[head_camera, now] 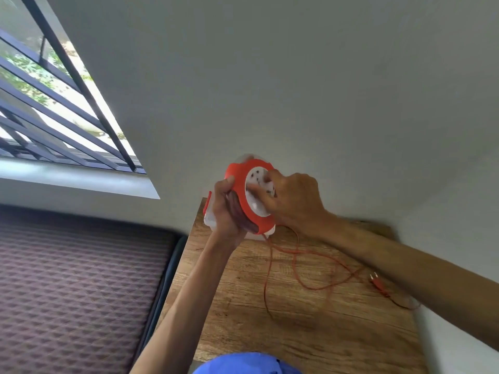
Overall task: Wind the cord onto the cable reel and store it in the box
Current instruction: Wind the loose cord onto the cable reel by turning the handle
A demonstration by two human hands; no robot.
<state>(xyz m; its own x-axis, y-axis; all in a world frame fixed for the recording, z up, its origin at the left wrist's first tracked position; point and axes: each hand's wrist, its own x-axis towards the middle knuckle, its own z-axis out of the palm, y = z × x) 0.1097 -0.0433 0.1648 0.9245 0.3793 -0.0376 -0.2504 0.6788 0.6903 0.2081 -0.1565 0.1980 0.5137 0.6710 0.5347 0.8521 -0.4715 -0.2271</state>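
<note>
You hold the cable reel (243, 195) up between both hands, above the far end of the tabletop (310, 319). It is orange with a white socket face, and dark wound cord shows in its groove. Your left hand (226, 211) is closed around its rim. Your right hand (294, 197) presses curled fingers on the white face. The loose orange cord (294, 263) hangs down and loops across the wood to its plug (376, 280), near your right forearm. A clear box (209, 215) with red clips stands just behind the reel.

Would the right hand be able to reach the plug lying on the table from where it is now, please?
Probably yes. The plug lies in the open on the wooden table, just beside the right forearm, nothing over it. But the right hand is busy on the cable reel and must let go first.
</note>
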